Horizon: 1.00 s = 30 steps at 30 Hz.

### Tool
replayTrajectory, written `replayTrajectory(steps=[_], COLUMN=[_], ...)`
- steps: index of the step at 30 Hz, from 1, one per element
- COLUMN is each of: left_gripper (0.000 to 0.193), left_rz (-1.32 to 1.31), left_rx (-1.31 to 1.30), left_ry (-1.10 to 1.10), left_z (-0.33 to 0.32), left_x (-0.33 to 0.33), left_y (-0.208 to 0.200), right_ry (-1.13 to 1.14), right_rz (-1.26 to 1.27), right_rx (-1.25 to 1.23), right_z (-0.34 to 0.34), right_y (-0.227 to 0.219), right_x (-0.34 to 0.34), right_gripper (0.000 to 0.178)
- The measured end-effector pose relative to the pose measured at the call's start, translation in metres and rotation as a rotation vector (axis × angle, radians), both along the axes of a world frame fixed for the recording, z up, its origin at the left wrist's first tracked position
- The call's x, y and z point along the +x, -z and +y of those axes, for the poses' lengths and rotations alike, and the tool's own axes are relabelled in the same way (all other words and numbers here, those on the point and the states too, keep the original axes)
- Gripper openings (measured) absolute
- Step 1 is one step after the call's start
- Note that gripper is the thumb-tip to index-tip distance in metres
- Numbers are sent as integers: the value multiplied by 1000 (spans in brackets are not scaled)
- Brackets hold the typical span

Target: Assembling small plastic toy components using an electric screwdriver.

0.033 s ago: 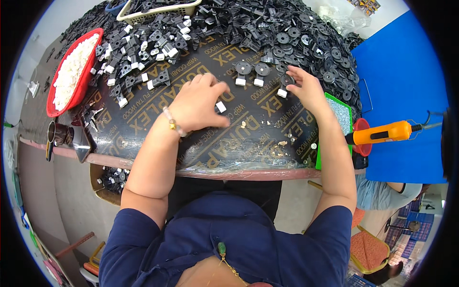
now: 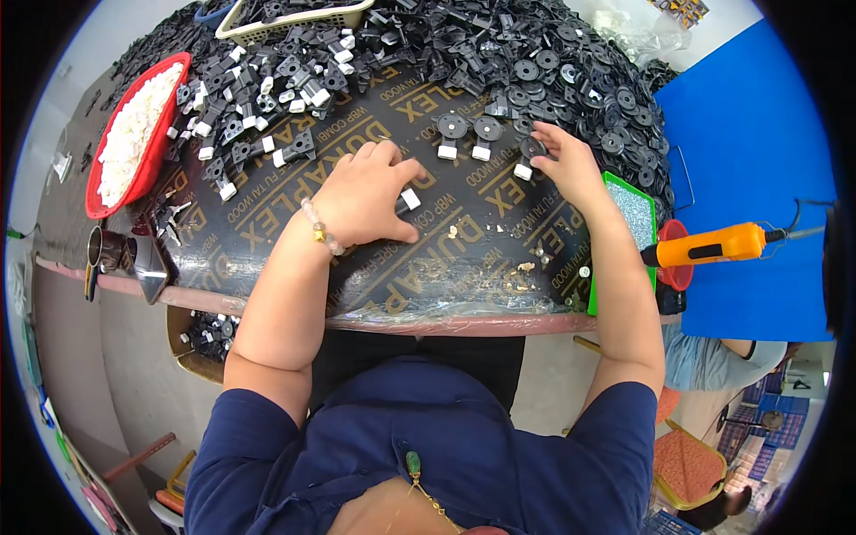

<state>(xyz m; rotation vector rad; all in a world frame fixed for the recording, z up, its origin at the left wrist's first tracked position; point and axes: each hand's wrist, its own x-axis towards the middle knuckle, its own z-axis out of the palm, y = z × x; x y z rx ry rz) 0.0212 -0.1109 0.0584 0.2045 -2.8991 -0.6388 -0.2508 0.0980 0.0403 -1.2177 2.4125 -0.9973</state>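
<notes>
My left hand (image 2: 364, 198) is over the board-topped table, thumb and index finger spread apart. In the gap between them lies a black part with a white block (image 2: 407, 200), partly hidden by the hand; the hand does not appear to grip it. Farther right, my right hand (image 2: 569, 169) has its thumb and index finger around the right edge of a black wheel part (image 2: 530, 148). A white block (image 2: 522, 172) sticks out from that part's near end. Just left of it stand two similar wheel parts (image 2: 452, 127), each with a white block toward me.
A large heap of black parts (image 2: 473, 45) covers the far side. At left is a red basket (image 2: 183, 69) of white pieces. On the right are a green tray (image 2: 598, 299), an orange power screwdriver (image 2: 713, 249) and a blue panel (image 2: 758, 134). Small screws lie near the tray.
Very little differs. My left thumb has shifted slightly toward me, and more of the black part beside it shows. My right hand stays at the wheel part.
</notes>
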Motion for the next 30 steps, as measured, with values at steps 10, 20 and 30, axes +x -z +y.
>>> replayTrajectory(steps=[10, 20, 30], left_gripper=[34, 20, 60], left_rz=[2, 267, -15], left_rx=[135, 1043, 1721], left_ry=[-5, -108, 52], left_z=[-4, 24, 39], left_x=[-17, -28, -32], left_y=[23, 18, 25], right_ry=[-98, -178, 17], right_rz=[363, 447, -62], right_rx=[52, 290, -61], right_z=[16, 89, 52], right_y=[-28, -2, -25], right_x=[27, 101, 100], right_gripper=[9, 10, 7])
